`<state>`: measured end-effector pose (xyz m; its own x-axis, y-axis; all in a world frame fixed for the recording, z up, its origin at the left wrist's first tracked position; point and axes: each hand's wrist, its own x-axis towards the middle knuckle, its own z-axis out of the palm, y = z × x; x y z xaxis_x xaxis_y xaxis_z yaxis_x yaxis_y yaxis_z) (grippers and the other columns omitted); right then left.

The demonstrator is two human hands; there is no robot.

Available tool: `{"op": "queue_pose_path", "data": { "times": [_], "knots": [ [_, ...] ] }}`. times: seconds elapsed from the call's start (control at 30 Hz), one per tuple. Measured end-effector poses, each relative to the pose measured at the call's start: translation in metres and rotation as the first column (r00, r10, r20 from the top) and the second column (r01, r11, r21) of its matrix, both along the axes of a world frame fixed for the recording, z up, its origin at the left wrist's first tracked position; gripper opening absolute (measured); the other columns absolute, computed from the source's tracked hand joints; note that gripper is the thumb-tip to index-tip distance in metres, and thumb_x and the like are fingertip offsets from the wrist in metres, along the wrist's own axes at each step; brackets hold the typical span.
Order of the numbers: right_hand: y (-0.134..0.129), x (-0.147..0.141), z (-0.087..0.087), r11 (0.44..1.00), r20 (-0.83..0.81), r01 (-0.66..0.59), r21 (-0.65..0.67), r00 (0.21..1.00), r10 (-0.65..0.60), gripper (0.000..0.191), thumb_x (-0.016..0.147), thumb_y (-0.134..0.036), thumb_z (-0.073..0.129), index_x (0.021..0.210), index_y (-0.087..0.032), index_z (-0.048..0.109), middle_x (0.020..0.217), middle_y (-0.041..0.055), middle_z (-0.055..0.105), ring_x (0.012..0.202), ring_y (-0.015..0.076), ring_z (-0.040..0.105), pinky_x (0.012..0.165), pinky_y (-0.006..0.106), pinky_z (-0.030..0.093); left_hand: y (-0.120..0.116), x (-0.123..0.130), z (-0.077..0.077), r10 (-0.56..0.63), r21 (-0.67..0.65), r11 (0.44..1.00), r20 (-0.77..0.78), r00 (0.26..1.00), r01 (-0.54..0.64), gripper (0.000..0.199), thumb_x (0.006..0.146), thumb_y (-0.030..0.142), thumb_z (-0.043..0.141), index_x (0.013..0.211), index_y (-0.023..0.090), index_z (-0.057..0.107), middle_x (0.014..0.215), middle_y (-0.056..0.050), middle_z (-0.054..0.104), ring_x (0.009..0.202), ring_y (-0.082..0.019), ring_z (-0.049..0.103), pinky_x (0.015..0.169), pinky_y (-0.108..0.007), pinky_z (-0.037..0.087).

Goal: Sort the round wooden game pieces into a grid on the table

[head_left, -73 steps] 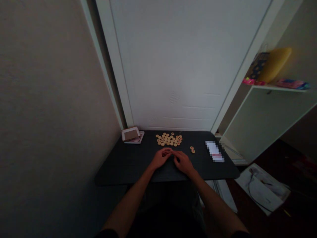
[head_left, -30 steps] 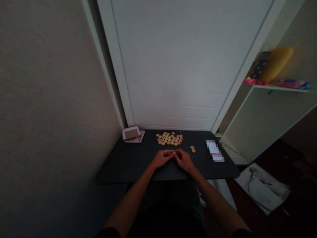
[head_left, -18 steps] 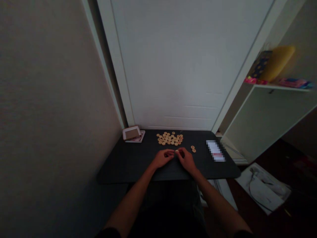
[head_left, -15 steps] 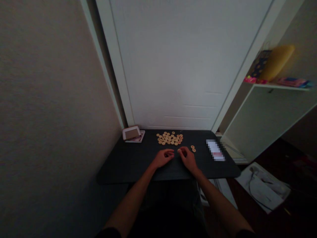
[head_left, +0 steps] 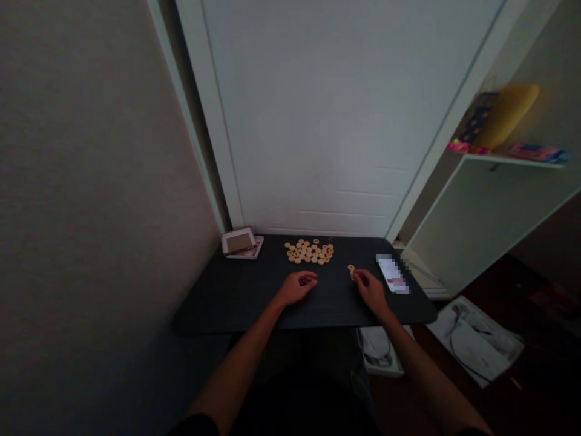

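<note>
Several round, pale wooden Chinese chess pieces (head_left: 308, 252) lie in a loose cluster at the back middle of the dark table (head_left: 254, 303); some show reddish marks. Two more pieces (head_left: 351, 267) lie apart to the right. My right hand (head_left: 371, 290) is at these, thumb and fingertips pinched at the nearer piece; the fingers partly cover what they grip. Just in front of the cluster rests my left hand (head_left: 295, 287), fingers loosely curved with a gap to the thumb and nothing visible in it.
A phone (head_left: 392, 274), its screen blurred out, lies at the table's right. At the back left is an open, shallow box (head_left: 239, 241) on its other half. A white door (head_left: 308, 121) stands behind the table, with a wall (head_left: 113, 181) at left. White packaging (head_left: 476, 342) lies on the floor.
My right hand has moved right, from beside my left hand to the two separate pieces, after pinching a piece. My left hand has stayed nearly in place. The view has shifted slightly.
</note>
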<state>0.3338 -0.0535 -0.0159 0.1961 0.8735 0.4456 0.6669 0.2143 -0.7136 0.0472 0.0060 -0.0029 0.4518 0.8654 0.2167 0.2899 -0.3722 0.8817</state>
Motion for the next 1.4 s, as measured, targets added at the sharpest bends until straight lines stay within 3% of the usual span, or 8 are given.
{"op": "queue_pose_path", "data": {
  "times": [0.13,0.33,0.5,0.67,1.1,1.4],
  "knots": [
    [-0.002,0.008,-0.005,0.999,0.074,0.019,-0.036,0.997,-0.016,0.032,0.086,-0.050,0.054,0.095,-0.021,0.067,0.087,0.0062,0.071,0.077,0.0225,0.066,0.073,0.035,0.051,0.000,-0.001,0.000,-0.011,-0.006,1.000,0.005,1.000,0.011,0.033,0.082,0.043,0.063,0.105,0.020,0.070,0.094,-0.005,0.075,0.086,-0.019,0.068,0.079,-0.030,0.052],
    [0.006,0.012,-0.009,0.999,0.202,0.047,-0.005,0.978,-0.045,0.033,0.086,-0.050,0.056,0.091,-0.020,0.068,0.086,0.0093,0.069,0.079,0.0251,0.062,0.075,0.039,0.049,0.000,0.000,0.000,-0.006,-0.010,1.000,0.016,1.000,0.007,0.032,0.081,0.043,0.064,0.103,0.020,0.071,0.093,-0.005,0.075,0.085,-0.020,0.068,0.079,-0.031,0.052],
    [0.008,0.015,-0.012,0.998,0.196,0.043,0.040,0.979,-0.050,0.034,0.085,-0.047,0.058,0.103,-0.019,0.068,0.093,0.0111,0.067,0.081,0.0253,0.060,0.077,0.041,0.050,0.000,0.000,0.000,0.006,-0.014,1.000,0.003,1.000,-0.006,0.033,0.081,0.044,0.063,0.103,0.021,0.071,0.094,-0.005,0.075,0.086,-0.020,0.068,0.081,-0.031,0.052],
    [0.007,0.017,-0.013,0.999,0.186,0.010,0.045,0.982,-0.018,0.034,0.093,-0.040,0.047,0.113,-0.020,0.067,0.103,0.0118,0.065,0.092,0.0251,0.060,0.087,0.041,0.048,0.001,-0.001,-0.003,-0.010,0.015,1.000,0.020,1.000,0.010,0.031,0.084,0.043,0.061,0.103,0.021,0.071,0.094,-0.004,0.075,0.086,-0.020,0.069,0.080,-0.031,0.051],
    [0.007,0.017,-0.018,1.000,0.279,-0.016,0.023,0.960,0.009,0.033,0.089,-0.024,0.049,0.114,-0.022,0.069,0.108,0.0114,0.062,0.100,0.0251,0.057,0.092,0.042,0.046,0.001,0.000,-0.004,0.001,0.023,1.000,0.001,1.000,-0.001,0.033,0.084,0.045,0.060,0.104,0.021,0.071,0.097,-0.005,0.075,0.088,-0.021,0.069,0.079,-0.031,0.052],
    [0.007,0.018,-0.022,0.997,0.280,-0.043,0.064,0.960,0.023,0.032,0.089,-0.021,0.048,0.114,-0.020,0.068,0.108,0.0112,0.062,0.101,0.0236,0.057,0.092,0.041,0.046,-0.002,-0.001,0.003,0.004,0.030,1.000,-0.028,1.000,-0.004,0.032,0.086,0.044,0.058,0.103,0.021,0.071,0.098,-0.004,0.075,0.087,-0.019,0.069,0.080,-0.030,0.052]
  ]
}}
